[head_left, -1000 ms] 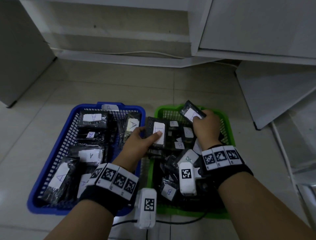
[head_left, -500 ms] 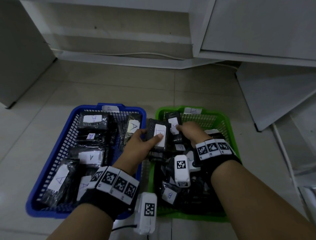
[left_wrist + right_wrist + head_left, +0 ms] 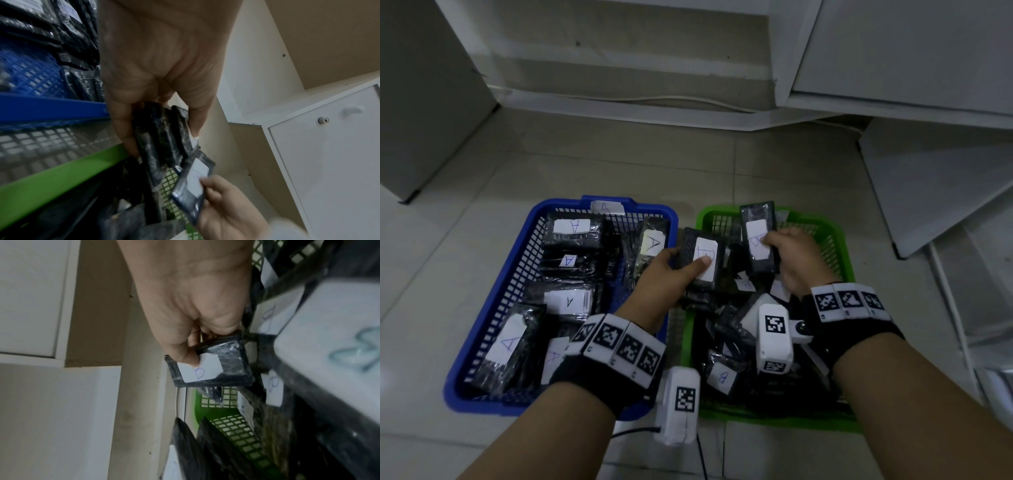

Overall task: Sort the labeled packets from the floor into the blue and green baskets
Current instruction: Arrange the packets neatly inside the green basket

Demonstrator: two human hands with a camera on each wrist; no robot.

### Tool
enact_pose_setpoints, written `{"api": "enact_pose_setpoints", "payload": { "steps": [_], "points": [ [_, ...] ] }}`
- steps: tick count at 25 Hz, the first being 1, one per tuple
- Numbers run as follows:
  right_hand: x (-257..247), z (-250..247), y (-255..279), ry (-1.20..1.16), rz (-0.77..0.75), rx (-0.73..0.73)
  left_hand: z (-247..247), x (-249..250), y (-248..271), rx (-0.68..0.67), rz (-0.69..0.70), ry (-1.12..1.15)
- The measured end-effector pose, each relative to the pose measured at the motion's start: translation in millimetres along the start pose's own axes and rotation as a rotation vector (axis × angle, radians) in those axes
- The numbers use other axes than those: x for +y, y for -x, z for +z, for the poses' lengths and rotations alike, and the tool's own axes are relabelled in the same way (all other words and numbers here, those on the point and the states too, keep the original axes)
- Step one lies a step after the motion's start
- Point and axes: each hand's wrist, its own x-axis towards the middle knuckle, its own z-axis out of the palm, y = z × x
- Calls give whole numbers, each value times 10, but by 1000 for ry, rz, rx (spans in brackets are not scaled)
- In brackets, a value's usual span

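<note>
Two baskets stand side by side on the floor: a blue basket (image 3: 493, 308) with several black packets labelled A, and a green basket (image 3: 839, 246) with several labelled B. My left hand (image 3: 671, 274) grips a stack of black packets (image 3: 700, 260) over the gap between the baskets, thumb on the top white label. In the left wrist view the stack (image 3: 164, 139) sits between thumb and fingers. My right hand (image 3: 787, 253) pinches a single B packet (image 3: 758, 240) upright over the green basket; the right wrist view shows the packet (image 3: 209, 366) under my thumb.
White cabinets (image 3: 911, 51) and a raised plinth (image 3: 619, 113) stand beyond the baskets. A white board (image 3: 935, 185) leans at the right. A grey panel (image 3: 424, 102) stands at the left. Bare tiled floor (image 3: 619, 164) lies ahead of the baskets.
My right hand came in from the far side of the green basket to the stack, then lifted away holding a B packet upright. The left hand stayed put with the stack.
</note>
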Motion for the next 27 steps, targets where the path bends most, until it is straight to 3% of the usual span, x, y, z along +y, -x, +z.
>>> {"api": "enact_pose_setpoints", "payload": {
  "steps": [4,7,10,12,17,21,24,27],
  "points": [
    [-207,-178,269,-54,-114,-22,40,123,32,-11,-19,60],
    [-359,-236,441,-133,-136,-127,101,190,102,-22,54,8],
    [-428,-204,585,31,-135,-266,112,218,156,-75,100,9],
    [-406,-147,624,150,-147,-323,114,238,197,-117,82,20],
    [-409,-73,678,165,-122,-378,142,288,404,-143,-62,138],
    [-374,-57,677,218,-80,-449,91,241,356,-246,-54,140],
    [-385,-34,690,30,-47,-355,58,190,310,-263,-40,150],
    [-295,-56,599,-159,-12,-38,32,166,274,-193,-11,232]
  ]
}}
